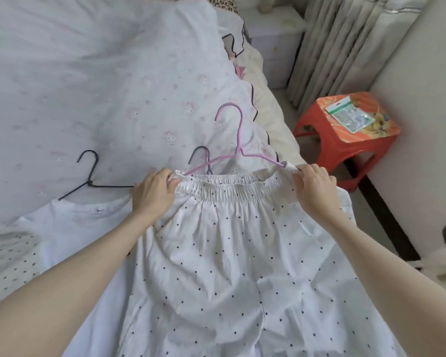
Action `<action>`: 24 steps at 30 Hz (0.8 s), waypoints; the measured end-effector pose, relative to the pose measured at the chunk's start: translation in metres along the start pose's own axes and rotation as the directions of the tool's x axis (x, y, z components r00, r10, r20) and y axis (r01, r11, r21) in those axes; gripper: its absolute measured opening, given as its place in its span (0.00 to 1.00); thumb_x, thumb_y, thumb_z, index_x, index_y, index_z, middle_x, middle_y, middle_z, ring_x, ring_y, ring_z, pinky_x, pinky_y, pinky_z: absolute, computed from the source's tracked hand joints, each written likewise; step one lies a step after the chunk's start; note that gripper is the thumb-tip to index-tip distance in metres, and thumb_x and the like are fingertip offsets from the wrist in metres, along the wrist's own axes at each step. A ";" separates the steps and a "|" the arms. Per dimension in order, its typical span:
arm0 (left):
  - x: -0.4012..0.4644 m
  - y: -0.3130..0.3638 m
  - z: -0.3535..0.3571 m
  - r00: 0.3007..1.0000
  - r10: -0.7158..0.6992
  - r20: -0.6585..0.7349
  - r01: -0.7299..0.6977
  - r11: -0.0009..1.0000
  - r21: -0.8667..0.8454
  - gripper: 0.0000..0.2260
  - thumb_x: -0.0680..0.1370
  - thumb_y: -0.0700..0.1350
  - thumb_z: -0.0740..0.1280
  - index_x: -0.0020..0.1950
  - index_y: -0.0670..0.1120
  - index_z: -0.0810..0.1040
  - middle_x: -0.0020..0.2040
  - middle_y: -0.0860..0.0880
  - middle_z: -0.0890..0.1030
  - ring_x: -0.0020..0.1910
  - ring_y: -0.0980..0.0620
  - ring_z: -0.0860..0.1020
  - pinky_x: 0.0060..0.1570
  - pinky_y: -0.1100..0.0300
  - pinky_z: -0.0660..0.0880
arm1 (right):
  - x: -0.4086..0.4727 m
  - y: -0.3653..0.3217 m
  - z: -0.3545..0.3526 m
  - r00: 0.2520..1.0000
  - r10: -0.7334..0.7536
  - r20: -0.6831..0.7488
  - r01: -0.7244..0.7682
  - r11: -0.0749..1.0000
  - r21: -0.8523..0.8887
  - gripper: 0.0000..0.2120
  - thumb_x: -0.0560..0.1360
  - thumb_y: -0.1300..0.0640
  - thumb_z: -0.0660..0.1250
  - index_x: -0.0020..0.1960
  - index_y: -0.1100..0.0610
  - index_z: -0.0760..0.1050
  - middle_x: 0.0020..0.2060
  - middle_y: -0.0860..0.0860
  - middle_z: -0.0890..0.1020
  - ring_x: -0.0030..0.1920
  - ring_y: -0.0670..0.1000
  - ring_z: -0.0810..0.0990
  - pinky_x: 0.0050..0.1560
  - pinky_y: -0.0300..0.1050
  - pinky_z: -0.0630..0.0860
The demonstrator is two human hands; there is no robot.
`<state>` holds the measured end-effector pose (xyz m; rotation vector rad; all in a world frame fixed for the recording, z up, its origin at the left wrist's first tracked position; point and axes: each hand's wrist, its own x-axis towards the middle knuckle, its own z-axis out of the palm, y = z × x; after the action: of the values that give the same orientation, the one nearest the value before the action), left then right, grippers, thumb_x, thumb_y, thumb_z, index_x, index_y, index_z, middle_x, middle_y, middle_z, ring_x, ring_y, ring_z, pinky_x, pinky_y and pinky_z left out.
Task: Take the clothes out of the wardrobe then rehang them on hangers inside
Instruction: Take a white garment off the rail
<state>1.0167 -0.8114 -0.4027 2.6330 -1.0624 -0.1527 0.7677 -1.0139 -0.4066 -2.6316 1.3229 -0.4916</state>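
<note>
A white skirt with small black dots [216,266] lies spread on the bed, elastic waistband away from me. My left hand [153,194] pinches the waistband's left end and my right hand [313,186] pinches its right end. A pink hanger [238,140] sits with both shoulder ends inside the waistband, its hook pointing up the bed. A dark purple hanger [202,157] lies partly under the pink one. A black hanger [90,176] lies to the left, above a plain white T-shirt [70,228]. Another dotted garment [8,256] shows at the far left.
The bed's white patterned duvet [88,86] fills the left and middle. A red plastic stool [345,132] with a small packet on it stands on the floor to the right. Behind it are pale curtains [345,39], a white nightstand [276,39] and a wall.
</note>
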 end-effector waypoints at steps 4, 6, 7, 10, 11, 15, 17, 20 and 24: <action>0.017 -0.014 0.045 1.000 -0.017 -0.006 0.017 1.000 -0.017 0.11 0.79 0.48 0.61 0.55 0.43 0.76 0.54 0.41 0.78 0.57 0.40 0.73 0.53 0.47 0.67 | 0.009 0.002 0.044 0.995 0.083 0.049 -0.083 0.997 -0.005 0.14 0.79 0.56 0.58 0.57 0.63 0.74 0.51 0.61 0.78 0.53 0.64 0.73 0.49 0.53 0.63; 0.020 -0.019 0.063 0.999 -0.036 -0.005 0.036 0.999 -0.024 0.11 0.79 0.46 0.60 0.57 0.43 0.76 0.55 0.41 0.77 0.58 0.40 0.73 0.55 0.47 0.67 | 0.005 0.003 0.062 0.993 0.092 0.079 -0.096 0.994 0.050 0.14 0.78 0.56 0.56 0.56 0.64 0.73 0.49 0.63 0.78 0.50 0.65 0.74 0.47 0.53 0.66; 0.020 -0.019 0.070 0.999 -0.042 0.002 0.042 0.999 -0.002 0.12 0.80 0.45 0.58 0.59 0.43 0.75 0.56 0.41 0.77 0.59 0.40 0.72 0.55 0.47 0.66 | 0.000 0.004 0.067 0.991 0.084 0.100 -0.094 0.990 0.104 0.14 0.78 0.57 0.56 0.57 0.65 0.72 0.50 0.63 0.78 0.51 0.65 0.75 0.49 0.54 0.67; 0.011 -0.019 0.083 1.000 -0.001 0.010 0.001 1.000 -0.004 0.18 0.81 0.46 0.55 0.69 0.43 0.69 0.63 0.39 0.73 0.62 0.39 0.70 0.59 0.46 0.65 | -0.027 -0.004 0.076 0.986 0.069 0.154 -0.104 0.967 0.233 0.20 0.79 0.54 0.54 0.68 0.63 0.66 0.65 0.60 0.71 0.65 0.61 0.68 0.65 0.57 0.64; 0.001 -0.017 0.089 0.999 0.029 0.031 -0.028 0.999 -0.039 0.21 0.80 0.48 0.54 0.71 0.43 0.65 0.68 0.39 0.69 0.66 0.39 0.67 0.62 0.45 0.63 | -0.041 -0.009 0.080 0.981 0.071 0.180 -0.111 0.968 0.224 0.22 0.80 0.51 0.53 0.71 0.60 0.63 0.69 0.58 0.67 0.70 0.58 0.63 0.69 0.56 0.58; -0.067 -0.009 0.107 0.956 0.259 0.140 -0.254 0.966 -0.056 0.26 0.78 0.56 0.48 0.72 0.48 0.64 0.75 0.44 0.60 0.74 0.45 0.56 0.70 0.42 0.50 | -0.104 -0.029 0.080 0.946 -0.062 0.319 0.026 0.993 0.116 0.30 0.76 0.40 0.44 0.74 0.52 0.58 0.75 0.53 0.56 0.75 0.54 0.51 0.72 0.57 0.46; -0.110 -0.007 0.113 0.907 0.363 0.212 -0.368 0.930 -0.018 0.24 0.79 0.57 0.47 0.72 0.52 0.64 0.75 0.44 0.60 0.74 0.47 0.55 0.70 0.40 0.50 | -0.135 -0.030 0.079 0.924 -0.077 0.376 0.056 0.996 0.067 0.30 0.76 0.39 0.45 0.74 0.51 0.58 0.75 0.53 0.56 0.75 0.55 0.52 0.72 0.59 0.46; -0.173 -0.008 0.124 0.854 0.402 0.330 -0.443 0.895 0.057 0.24 0.79 0.60 0.46 0.72 0.55 0.64 0.75 0.46 0.60 0.74 0.46 0.55 0.68 0.35 0.53 | -0.184 -0.024 0.075 0.913 -0.045 0.406 0.065 0.997 -0.037 0.28 0.77 0.40 0.48 0.73 0.50 0.57 0.74 0.55 0.59 0.75 0.56 0.53 0.70 0.58 0.45; -0.243 -0.012 0.132 0.812 0.376 0.447 -0.454 0.888 0.077 0.25 0.79 0.63 0.45 0.74 0.57 0.60 0.75 0.48 0.60 0.74 0.46 0.57 0.67 0.36 0.48 | -0.244 -0.016 0.066 0.907 -0.022 0.421 0.089 0.986 -0.139 0.28 0.76 0.40 0.51 0.72 0.51 0.60 0.73 0.56 0.62 0.74 0.55 0.53 0.71 0.59 0.46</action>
<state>0.8225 -0.6658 -0.5352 2.4936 -1.8565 -0.5729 0.6674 -0.8092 -0.5178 -2.6909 1.1874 0.1794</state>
